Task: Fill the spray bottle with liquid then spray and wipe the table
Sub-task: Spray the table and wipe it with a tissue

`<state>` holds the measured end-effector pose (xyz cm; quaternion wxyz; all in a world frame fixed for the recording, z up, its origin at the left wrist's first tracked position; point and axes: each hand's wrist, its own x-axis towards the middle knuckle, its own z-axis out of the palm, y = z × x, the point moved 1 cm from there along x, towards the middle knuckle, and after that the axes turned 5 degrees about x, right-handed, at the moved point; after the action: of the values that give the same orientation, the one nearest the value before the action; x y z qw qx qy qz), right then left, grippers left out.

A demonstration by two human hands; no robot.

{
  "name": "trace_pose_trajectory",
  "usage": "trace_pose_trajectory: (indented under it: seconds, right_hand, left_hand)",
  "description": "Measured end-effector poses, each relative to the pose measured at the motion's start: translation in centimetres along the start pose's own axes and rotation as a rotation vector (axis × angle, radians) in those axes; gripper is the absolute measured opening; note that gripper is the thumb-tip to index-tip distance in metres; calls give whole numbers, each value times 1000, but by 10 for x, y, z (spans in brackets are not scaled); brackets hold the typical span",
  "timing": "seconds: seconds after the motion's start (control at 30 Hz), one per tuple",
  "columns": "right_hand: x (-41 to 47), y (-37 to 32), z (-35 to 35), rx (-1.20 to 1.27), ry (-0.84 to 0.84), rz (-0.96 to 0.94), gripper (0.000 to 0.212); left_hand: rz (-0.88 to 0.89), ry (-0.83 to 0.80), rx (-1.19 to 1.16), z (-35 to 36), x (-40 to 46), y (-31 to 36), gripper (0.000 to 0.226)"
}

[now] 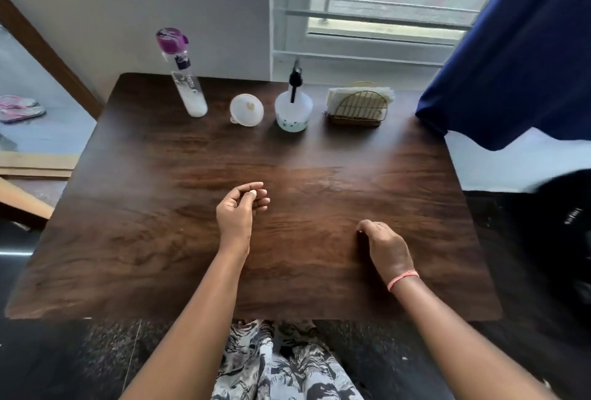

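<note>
The spray bottle stands upright near the far edge of the table, its black trigger head on top and its pale body printed with small dots near the base. Just to its left lies a white funnel, wide mouth up, close beside the bottle; I cannot tell whether they touch. Further left stands a tall clear water bottle with a purple cap, with some liquid in its lower part. To the right of the spray bottle sits a gold wire napkin holder with white napkins in it.

My left hand hovers over the middle of the table, well apart from everything in that far row. Its grip is loosely curled, thumb tip against the fingers, and holds nothing. My right hand rests on the table nearer to me, knuckles up, fingers bent under with the tips on the wood; this grip holds nothing either. A pink band circles my right wrist.

Behind the table is a barred window, and a blue curtain hangs at the right. Pink sandals lie on the floor at the far left.
</note>
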<state>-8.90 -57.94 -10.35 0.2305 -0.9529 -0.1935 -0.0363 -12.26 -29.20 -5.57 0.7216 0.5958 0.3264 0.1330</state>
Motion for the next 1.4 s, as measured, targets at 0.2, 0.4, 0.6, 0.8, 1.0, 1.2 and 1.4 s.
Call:
trace_pose_trajectory:
  seconds: [0.2, 0.4, 0.6, 0.8, 1.0, 1.2, 1.4]
  right_hand:
    - [-67, 57, -37, 39, 119, 147, 42]
    - [-109, 72, -36, 123, 104, 58, 49]
    - [-127, 84, -61, 96, 65, -128, 44]
    - [-128, 89, -67, 62, 56, -157, 44]
    - [-127, 91, -58, 75, 73, -188, 36]
    - [-102, 117, -64, -37, 16, -292, 28]
    - [-58, 178, -96, 42, 95, 20, 8]
  left_hand:
    - [-6, -110, 11, 66, -40, -11, 23]
    - [-4, -226, 45, 119, -79, -20, 25]
    - [43, -271, 84, 158, -112, -29, 25]
    - [45, -280, 119, 180, -137, -41, 23]
    - [32, -277, 108, 200, -135, -48, 27]
    - [8, -299, 116, 244, -125, -49, 25]
    - [1, -310, 115, 275, -111, -49, 23]
